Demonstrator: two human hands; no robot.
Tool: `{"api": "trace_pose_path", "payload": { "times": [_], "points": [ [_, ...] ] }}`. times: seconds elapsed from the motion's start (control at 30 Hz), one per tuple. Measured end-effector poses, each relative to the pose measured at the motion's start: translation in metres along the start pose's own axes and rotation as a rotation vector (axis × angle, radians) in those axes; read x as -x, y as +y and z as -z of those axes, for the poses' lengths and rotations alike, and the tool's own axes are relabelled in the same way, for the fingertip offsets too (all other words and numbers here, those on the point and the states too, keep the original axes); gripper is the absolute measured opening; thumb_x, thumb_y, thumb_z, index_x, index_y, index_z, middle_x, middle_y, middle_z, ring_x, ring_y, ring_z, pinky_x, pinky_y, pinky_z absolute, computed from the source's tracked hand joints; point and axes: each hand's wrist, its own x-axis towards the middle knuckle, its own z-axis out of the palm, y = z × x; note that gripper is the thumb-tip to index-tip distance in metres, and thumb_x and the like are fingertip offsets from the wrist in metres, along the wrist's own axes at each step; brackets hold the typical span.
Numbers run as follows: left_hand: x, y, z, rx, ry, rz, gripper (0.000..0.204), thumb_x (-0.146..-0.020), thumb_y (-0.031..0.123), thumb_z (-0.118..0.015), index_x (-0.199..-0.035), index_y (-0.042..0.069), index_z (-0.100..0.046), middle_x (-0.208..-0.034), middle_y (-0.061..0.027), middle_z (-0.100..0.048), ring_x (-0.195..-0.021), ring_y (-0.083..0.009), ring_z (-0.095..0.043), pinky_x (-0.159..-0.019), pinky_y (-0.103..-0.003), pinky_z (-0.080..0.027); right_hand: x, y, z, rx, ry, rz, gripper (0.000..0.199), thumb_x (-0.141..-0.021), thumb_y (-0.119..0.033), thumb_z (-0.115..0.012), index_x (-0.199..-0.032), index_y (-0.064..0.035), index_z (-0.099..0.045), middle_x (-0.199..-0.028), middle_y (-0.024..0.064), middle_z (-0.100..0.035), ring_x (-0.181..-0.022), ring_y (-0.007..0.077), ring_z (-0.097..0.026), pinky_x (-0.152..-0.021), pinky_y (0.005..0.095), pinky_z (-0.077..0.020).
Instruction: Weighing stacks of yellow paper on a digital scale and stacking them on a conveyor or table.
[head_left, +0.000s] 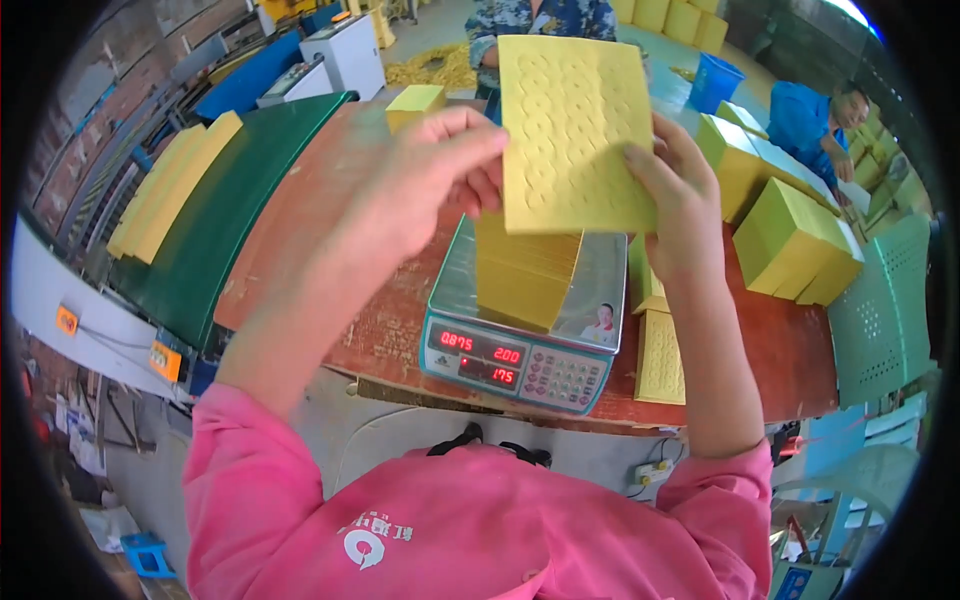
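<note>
Above the scale, a rectangular piece of yellow paper (577,130) with rows of stamped curved marks is held up nearly upright. My right hand (682,195) grips its right edge, thumb on the near face and fingers behind. My left hand (440,175) is pinched at the left edge, where the thumb meets the paper; its fingertips are partly hidden. Beneath both hands, a thick stack of yellow paper (522,285) stands on the metal pan of a digital scale (600,330) with a lit red display. Whether the held piece is one sheet or several cannot be told.
The scale rests on a worn red-brown table (390,325). More yellow stacks (660,355) lie right of it, with large yellow blocks (795,240) farther right. A green belt (245,200) carries yellow stacks (170,190) at left. Across the table are a person in camouflage (485,22) and one in blue (800,120).
</note>
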Motion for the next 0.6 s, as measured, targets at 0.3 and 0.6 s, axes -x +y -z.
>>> {"api": "trace_pose_path", "payload": {
  "times": [0.3,0.6],
  "points": [
    [-0.090,-0.029,0.055,-0.111,-0.099,0.169,0.018,-0.089,0.026,-0.066,-0.081,0.010,-0.063,-0.069,-0.0018,-0.066,-0.053,-0.0107,-0.058,-0.048,-0.023,-0.042,-0.051,0.031,-0.001,0.155,-0.056,-0.136,0.030,-0.090,-0.007,-0.061,-0.114,0.0094,-0.063,-0.095,0.0087,-0.067,-0.078,0.0129,-0.062,-0.071,0.0263,-0.0510],
    [-0.101,-0.041,0.056,-0.110,-0.153,0.197,0.019,-0.087,0.028,-0.067,-0.078,0.012,-0.063,-0.066,-0.0011,-0.064,-0.051,-0.0094,-0.056,-0.044,-0.023,-0.034,-0.050,0.041,0.002,0.182,0.031,-0.089,0.042,-0.088,-0.007,-0.064,-0.125,0.0111,-0.056,-0.093,0.0074,-0.066,-0.078,0.0121,-0.062,-0.070,0.0261,-0.0504]
  ]
}}
